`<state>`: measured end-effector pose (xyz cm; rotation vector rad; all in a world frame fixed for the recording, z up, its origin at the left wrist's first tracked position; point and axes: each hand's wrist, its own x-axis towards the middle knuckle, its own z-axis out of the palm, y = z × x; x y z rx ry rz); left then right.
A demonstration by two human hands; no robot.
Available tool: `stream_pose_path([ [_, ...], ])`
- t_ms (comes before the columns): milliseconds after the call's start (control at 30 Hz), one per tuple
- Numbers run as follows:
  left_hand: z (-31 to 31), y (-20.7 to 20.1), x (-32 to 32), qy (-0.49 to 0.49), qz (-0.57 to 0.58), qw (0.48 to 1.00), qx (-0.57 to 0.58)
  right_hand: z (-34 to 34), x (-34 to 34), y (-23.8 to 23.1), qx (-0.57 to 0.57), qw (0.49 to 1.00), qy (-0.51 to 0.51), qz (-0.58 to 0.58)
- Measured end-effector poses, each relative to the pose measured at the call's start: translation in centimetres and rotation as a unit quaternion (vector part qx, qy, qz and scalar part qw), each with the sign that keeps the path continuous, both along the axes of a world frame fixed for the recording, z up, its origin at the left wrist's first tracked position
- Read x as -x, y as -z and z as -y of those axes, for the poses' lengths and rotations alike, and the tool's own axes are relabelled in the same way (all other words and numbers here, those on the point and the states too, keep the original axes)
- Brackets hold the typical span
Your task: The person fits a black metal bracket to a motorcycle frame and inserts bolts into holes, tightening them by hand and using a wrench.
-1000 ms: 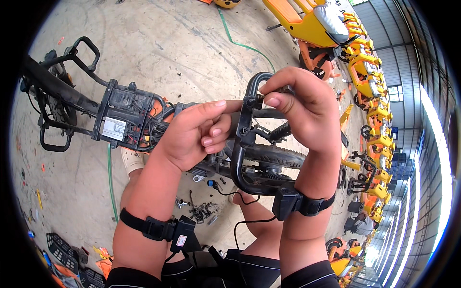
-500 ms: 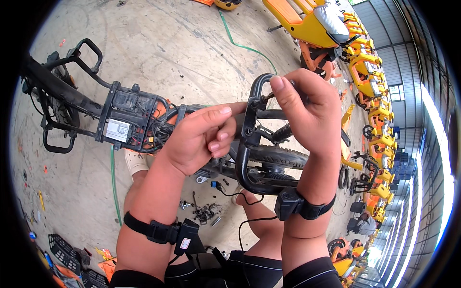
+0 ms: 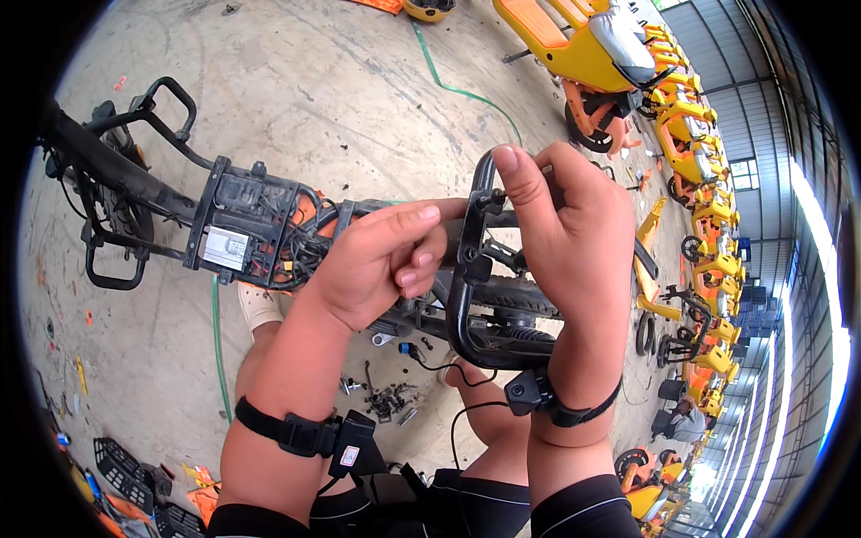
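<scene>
A black tubular loop (image 3: pixel 458 309) stands upright at the end of the stripped scooter frame (image 3: pixel 269 184). My left hand (image 3: pixel 381 264) reaches its index finger to the far side of the loop's bracket; that fingertip is hidden. Its thumb is apart and the other fingers curl loosely, with nothing visible in them. On the bracket's near side, my right hand (image 3: pixel 578 224) is closed close beside a bolt (image 3: pixel 491 197). Whatever its curled fingers hold is hidden behind the thumb and palm.
Small bolts and metal parts (image 3: pixel 387 401) lie on the concrete floor below. A green hose (image 3: pixel 220 350) crosses the floor. Black crates (image 3: pixel 126 471) are at lower left. Yellow scooters (image 3: pixel 695 161) line the right side. A cable (image 3: pixel 462 421) hangs near my right forearm.
My right hand has shifted slightly down and turned, its thumb now over the loop's upper bend. The thin piece seen between it and the bolt no longer shows. My left hand has hardly moved.
</scene>
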<state>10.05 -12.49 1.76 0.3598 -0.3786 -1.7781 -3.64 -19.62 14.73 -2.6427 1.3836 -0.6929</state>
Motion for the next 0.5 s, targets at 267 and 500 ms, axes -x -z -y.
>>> stream_pose_path([
  [267,0.3,0.2,0.0,0.004,-0.008,1.000,0.003,-0.2,-0.3,-0.6,0.000,0.999,0.028,-0.041],
  [500,0.6,0.5,0.1,0.003,-0.002,1.000,0.017,0.9,-1.1,-5.2,-0.280,0.947,0.066,-0.141],
])
